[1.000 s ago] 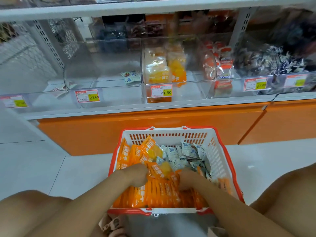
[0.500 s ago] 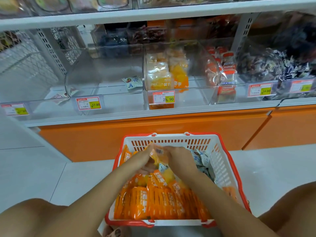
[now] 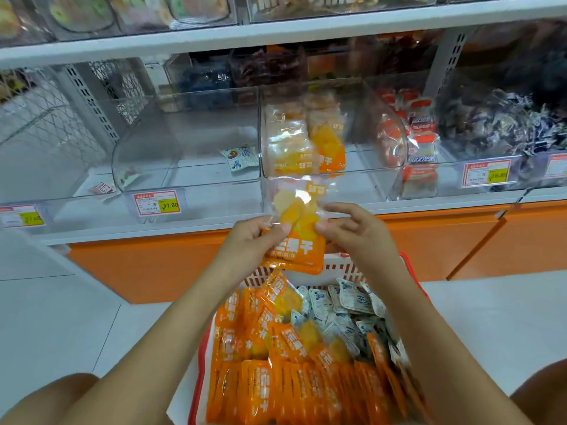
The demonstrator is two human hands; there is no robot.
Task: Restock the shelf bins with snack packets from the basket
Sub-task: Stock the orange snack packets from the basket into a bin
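— What stands in front of you?
— A long white metal shelf [image 3: 122, 233] on an orange base, with clear plastic bins in a row along it. The middle clear bin [image 3: 368, 167] holds a few orange-and-yellow packets toward its back. The left clear bin [image 3: 184, 142] stands just beside it.

— And the basket?
— The red-rimmed white plastic basket [image 3: 337, 269] sits on the pale floor, close below me and in front of the shelf. Its near part is packed with upright orange foil snack packets [image 3: 276, 391]. A heap of small white-and-blue sachets [image 3: 343, 305] fills the far right corner.

— Your hands?
— Both are up above the basket's far rim, level with the shelf's front edge. My left hand [image 3: 248, 240] grips an orange snack packet with a clear window [image 3: 303, 250], thumb across its front. My right hand [image 3: 352, 231] pinches the packet's right edge with thumb and fingertip, the other fingers loosely spread.

— One packet or several?
— I cannot tell; a second edge shows under my left hand.

— Is it in a bin?
— Not yet. It hangs just in front of the middle bin's lower lip, outside it.

— Anything smaller?
— One lone white-and-blue sachet [image 3: 241, 157] lies on the left bin's floor, at its right side. A red-and-yellow price tag [image 3: 156, 204] reading 17.80 sits on that bin's front.
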